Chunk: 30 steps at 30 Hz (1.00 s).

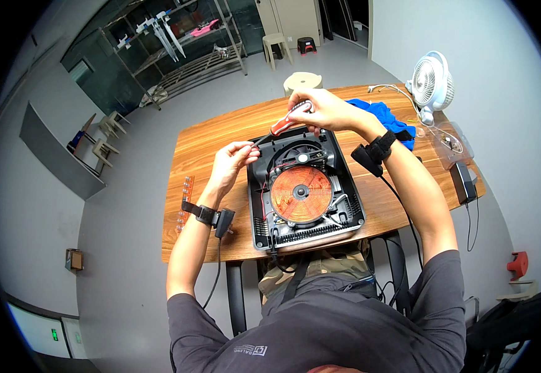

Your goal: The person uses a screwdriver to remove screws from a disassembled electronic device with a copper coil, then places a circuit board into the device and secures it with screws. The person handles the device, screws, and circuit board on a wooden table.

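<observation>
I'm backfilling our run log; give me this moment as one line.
right hand: holding red-handled screwdriver | left hand: fingertips by screwdriver's far end | black housing: open, copper-coloured coil exposed, on wooden table

A wood-grain table (211, 140) with rounded corners carries an opened black housing (349, 177), lying flat near the table's front edge. Left of the housing is an orange strip (187, 186) with small pieces along it (partly hidden by a forearm). Beyond the housing, to its right, lies a crumpled blue cloth (382, 115); farther right of it come a white cable (397, 89), a white fan (431, 84), a clear plastic tray (445, 144) and a black box (462, 182)
</observation>
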Each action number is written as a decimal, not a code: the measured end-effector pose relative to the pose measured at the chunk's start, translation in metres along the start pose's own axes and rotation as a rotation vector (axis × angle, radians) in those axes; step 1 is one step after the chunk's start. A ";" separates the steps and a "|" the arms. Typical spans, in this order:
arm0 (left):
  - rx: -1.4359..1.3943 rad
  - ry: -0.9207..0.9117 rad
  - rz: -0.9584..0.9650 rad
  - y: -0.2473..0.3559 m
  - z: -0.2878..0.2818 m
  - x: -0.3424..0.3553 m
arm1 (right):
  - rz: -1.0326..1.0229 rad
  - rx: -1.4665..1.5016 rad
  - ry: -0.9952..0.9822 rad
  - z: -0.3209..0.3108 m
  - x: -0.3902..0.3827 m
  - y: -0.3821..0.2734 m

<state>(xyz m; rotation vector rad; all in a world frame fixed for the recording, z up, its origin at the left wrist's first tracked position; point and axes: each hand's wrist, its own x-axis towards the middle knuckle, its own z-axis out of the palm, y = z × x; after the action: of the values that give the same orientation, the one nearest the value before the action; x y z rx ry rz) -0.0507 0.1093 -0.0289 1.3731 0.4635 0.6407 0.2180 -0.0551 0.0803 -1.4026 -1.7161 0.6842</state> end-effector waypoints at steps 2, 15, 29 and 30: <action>-0.057 -0.007 -0.018 -0.001 -0.002 0.000 | -0.006 0.005 0.002 0.000 0.001 0.002; -0.192 -0.101 -0.099 -0.010 -0.010 -0.001 | 0.019 0.078 -0.017 -0.002 0.003 0.008; 0.740 0.042 0.188 -0.014 0.001 -0.003 | 0.024 -0.265 -0.056 -0.015 0.005 -0.023; 1.001 0.031 0.279 -0.018 0.004 -0.005 | -0.051 -0.357 -0.060 -0.018 0.008 -0.018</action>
<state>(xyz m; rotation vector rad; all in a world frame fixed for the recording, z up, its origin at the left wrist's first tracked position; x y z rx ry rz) -0.0490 0.1012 -0.0463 2.4073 0.6640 0.6808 0.2232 -0.0534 0.1062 -1.5835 -1.9853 0.4070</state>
